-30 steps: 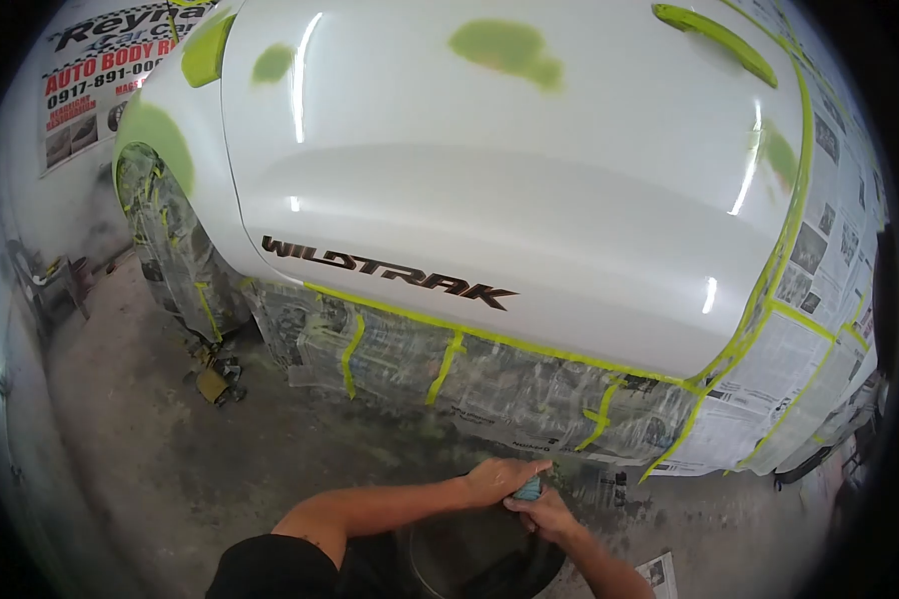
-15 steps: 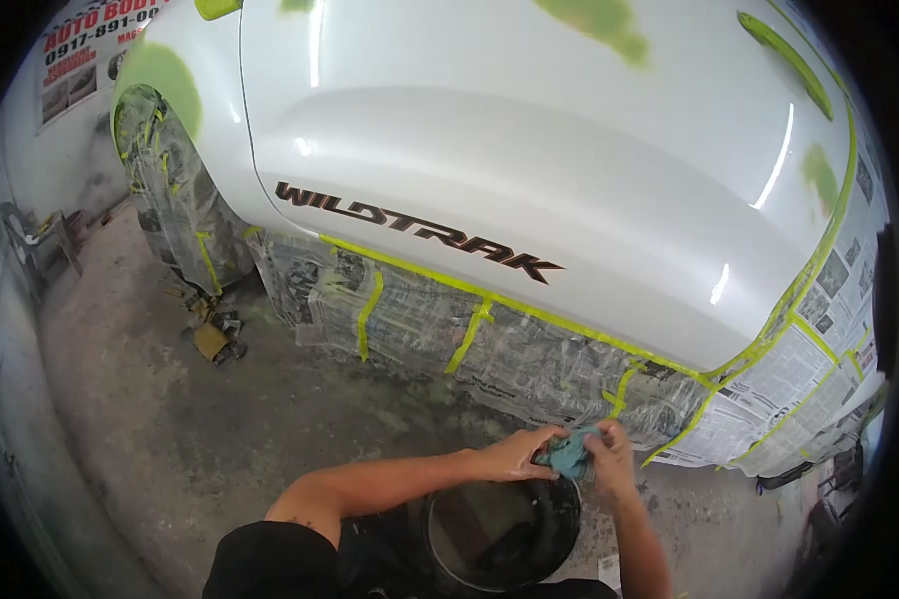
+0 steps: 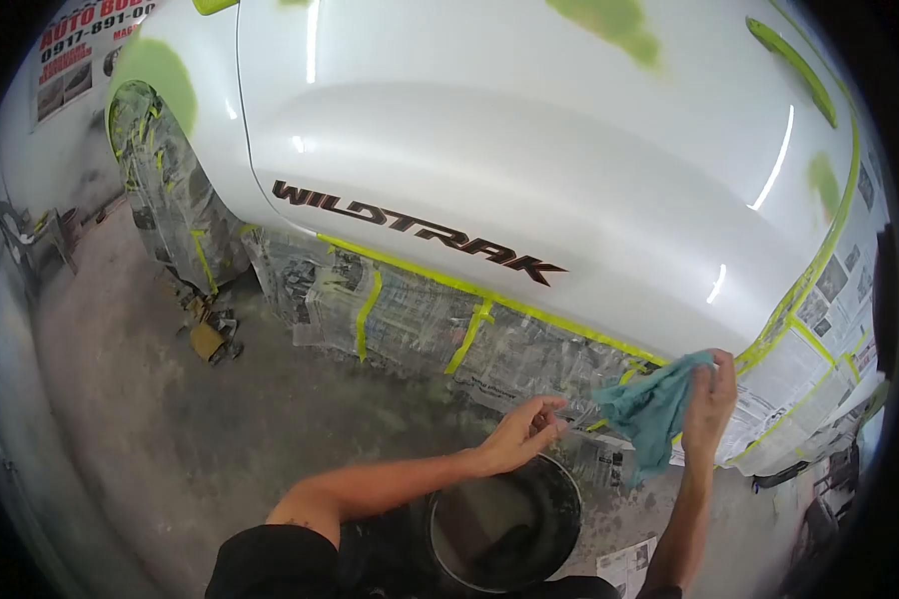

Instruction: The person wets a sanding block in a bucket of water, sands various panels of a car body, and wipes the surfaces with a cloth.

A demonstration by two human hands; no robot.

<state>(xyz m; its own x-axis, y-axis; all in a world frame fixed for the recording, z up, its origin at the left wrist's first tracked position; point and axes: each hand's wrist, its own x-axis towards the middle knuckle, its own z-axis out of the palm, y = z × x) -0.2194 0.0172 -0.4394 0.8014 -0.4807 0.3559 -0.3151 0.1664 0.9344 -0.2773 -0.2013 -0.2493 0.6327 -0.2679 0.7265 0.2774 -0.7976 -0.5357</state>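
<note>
A teal cloth (image 3: pixel 651 409) hangs unfolded from my right hand (image 3: pixel 709 407), which grips its upper right corner in front of the papered lower edge of the vehicle. My left hand (image 3: pixel 521 436) is apart from the cloth, over the rim of a black bucket (image 3: pixel 577 519). Its fingers are loosely curved away from the thumb, with nothing visible in them. Dark liquid seems to fill the bucket. Above both hands is a white car door (image 3: pixel 489 160) bearing a dark "WILDTRAK" decal (image 3: pixel 415 232).
Newspaper and plastic masking (image 3: pixel 420 334) with yellow-green tape covers the lower body. A covered wheel (image 3: pixel 175 190) stands at left, with a yellowish block (image 3: pixel 207 342) and scraps on the concrete floor (image 3: pixel 170 449). A newspaper sheet (image 3: pixel 629 569) lies right of the bucket.
The cloth was bunched between both hands above the bucket. My left hand has let go of it, and my right hand has carried it up and right, where it hangs spread out.
</note>
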